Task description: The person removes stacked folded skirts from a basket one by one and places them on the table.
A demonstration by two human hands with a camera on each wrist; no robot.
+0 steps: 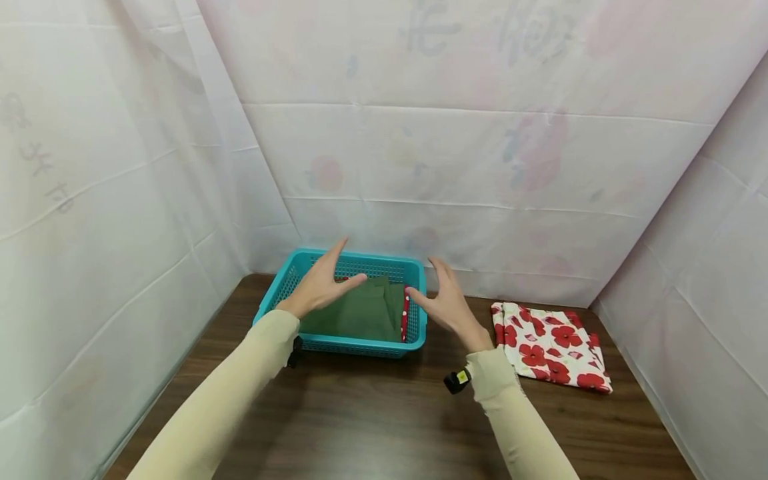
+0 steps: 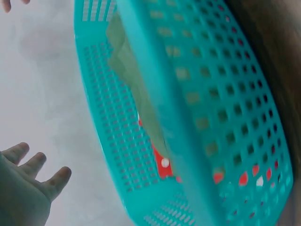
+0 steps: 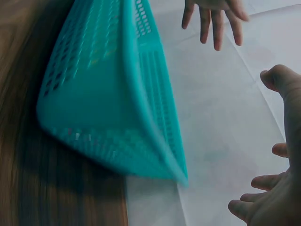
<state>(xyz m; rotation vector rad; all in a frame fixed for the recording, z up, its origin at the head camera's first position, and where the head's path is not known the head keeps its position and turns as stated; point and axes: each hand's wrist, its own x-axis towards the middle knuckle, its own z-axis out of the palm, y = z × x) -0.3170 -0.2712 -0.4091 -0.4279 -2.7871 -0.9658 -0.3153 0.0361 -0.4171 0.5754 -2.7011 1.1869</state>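
Observation:
A turquoise plastic basket (image 1: 354,347) with perforated walls stands at the back of the table. Inside it lies a folded dark green cloth (image 1: 360,313), and a strip of red cloth with white dots (image 1: 405,313) shows at its right edge. My left hand (image 1: 321,285) hovers over the basket's left side, fingers and thumb spread, holding nothing. Just beyond the right rim, my right hand (image 1: 447,303) is held up with thumb and fingers apart, also holding nothing. In the left wrist view, the basket wall (image 2: 216,108) hides much of the cloth.
To the right on the dark wooden table (image 1: 354,413) lies a folded white cloth with red flowers (image 1: 552,347). White fabric sheets (image 1: 480,167) hang behind the table and on both sides. Black wrist cameras (image 1: 457,381) are strapped under the sleeves.

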